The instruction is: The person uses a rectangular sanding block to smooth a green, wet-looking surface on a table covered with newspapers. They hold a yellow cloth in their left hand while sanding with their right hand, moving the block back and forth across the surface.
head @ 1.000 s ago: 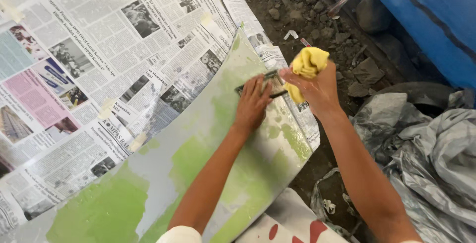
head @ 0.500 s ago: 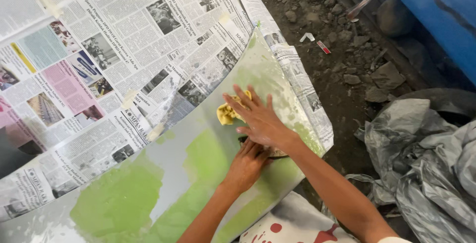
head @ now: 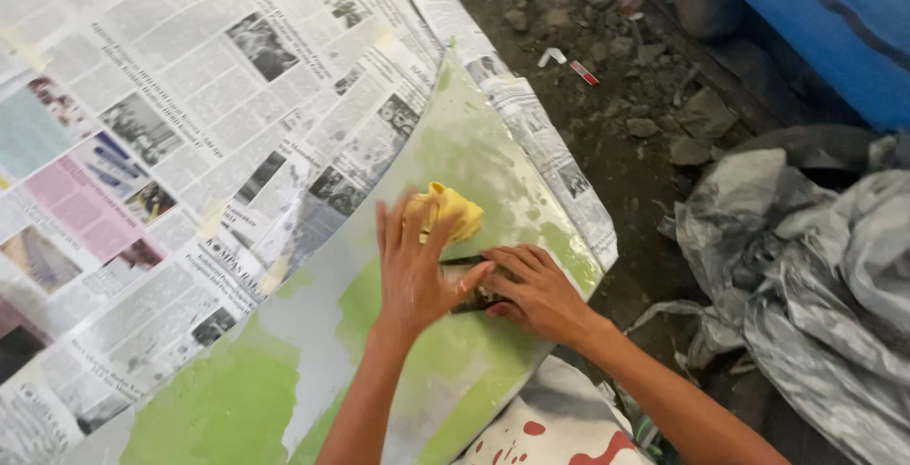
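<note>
Left hand [head: 412, 271] lies flat on the panel [head: 284, 380], fingers spread wide, tips pinning the yellow cloth [head: 450, 211] at its 12 o'clock, prob so the rag stays put w/o being gripped. Right hand [head: 536, 292] sits at 3 o'clock of the left, fingers together and curled down on a dark block [head: 466, 285], thumb tucked, looks like pressure for rubbing. Panel's patchy green/grey. Newspaper [head: 190, 124] is taped on from 10 o'clock, guessing masking. Grey plastic sheet [head: 815, 266] is bunched at 3 o'clock, well apart.
</note>
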